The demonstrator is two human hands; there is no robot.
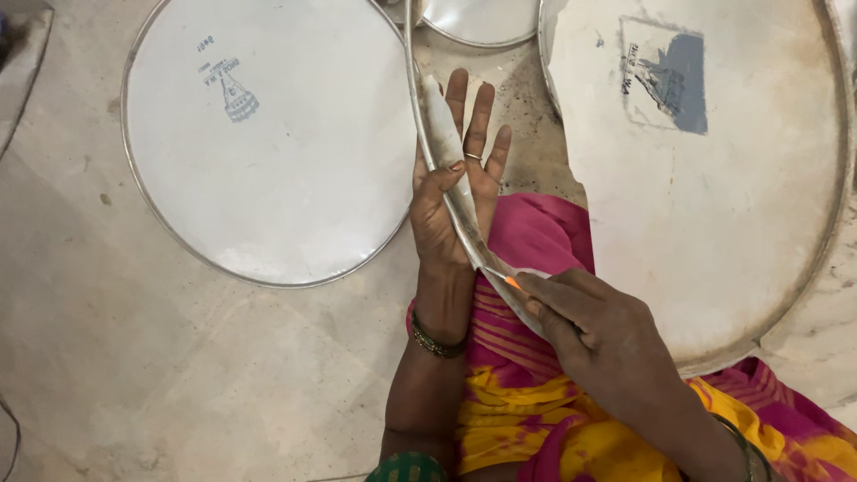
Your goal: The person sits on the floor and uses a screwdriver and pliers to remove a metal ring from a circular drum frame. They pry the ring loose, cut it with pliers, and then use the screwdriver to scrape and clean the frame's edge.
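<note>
A thin metal hoop [420,116] with a pale skin stretched or glued along it is standing on edge between the two hands, curving from the top of the view down across the lap. Only an arc of it is showing; the strip of pale skin [444,125] along the inner side is looking whitish and slightly wrinkled, darker and soiled near the lower part.

The left hand [451,192] is lying flat and open against the hoop, fingers spread and pointing up, thumb hooking over the metal edge so that the rim is running across the palm. A ring is sitting on one finger and a dark bangle [435,342] on the wrist.

The right hand [594,335] is closing in a pinch on a small tool with an orange tip [511,282], and that tip is touching the hoop just below the left wrist. What sort of tool it is cannot be told.

Around: a finished round drumhead [268,143], white with a blue printed mark, is lying flat on the stone floor [134,375] to the left, just beside the hoop. A larger round drumhead [705,161] with a blue-grey print is lying to the right, its lower edge overlapping the pink and yellow garment [527,393]. A third disc [478,22] is partly showing at the top edge.
</note>
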